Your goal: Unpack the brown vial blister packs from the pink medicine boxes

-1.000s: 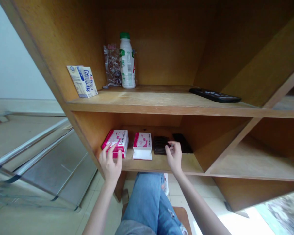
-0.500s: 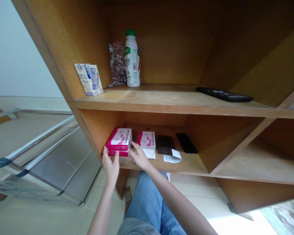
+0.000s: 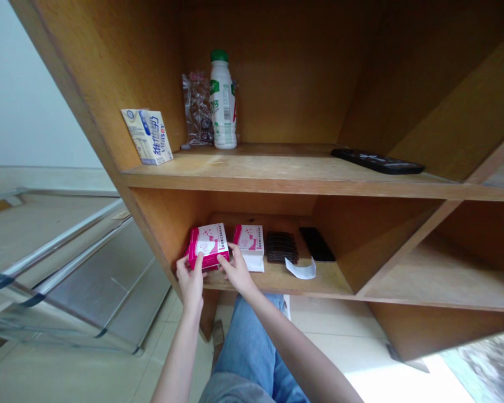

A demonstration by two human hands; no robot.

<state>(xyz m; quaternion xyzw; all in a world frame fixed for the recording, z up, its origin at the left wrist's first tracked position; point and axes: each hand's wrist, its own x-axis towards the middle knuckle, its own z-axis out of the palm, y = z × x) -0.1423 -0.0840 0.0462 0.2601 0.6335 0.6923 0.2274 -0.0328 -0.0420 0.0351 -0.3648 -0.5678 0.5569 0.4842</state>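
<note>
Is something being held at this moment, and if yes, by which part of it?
Yes, the upper pink box on the left: the left hand holds its near left corner, the right hand its near right corner.

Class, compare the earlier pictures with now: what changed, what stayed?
The right hand moved left from the black ridged item; it and the left hand now hold the upper pink box, shifted slightly right. A white slip now shows. Bottle and carton stayed put.

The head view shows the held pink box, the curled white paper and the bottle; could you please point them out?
Held pink box (image 3: pixel 209 242), head view: printed top face.
Curled white paper (image 3: pixel 303 272), head view: lower middle.
Bottle (image 3: pixel 224 106), head view: middle of its body.
</note>
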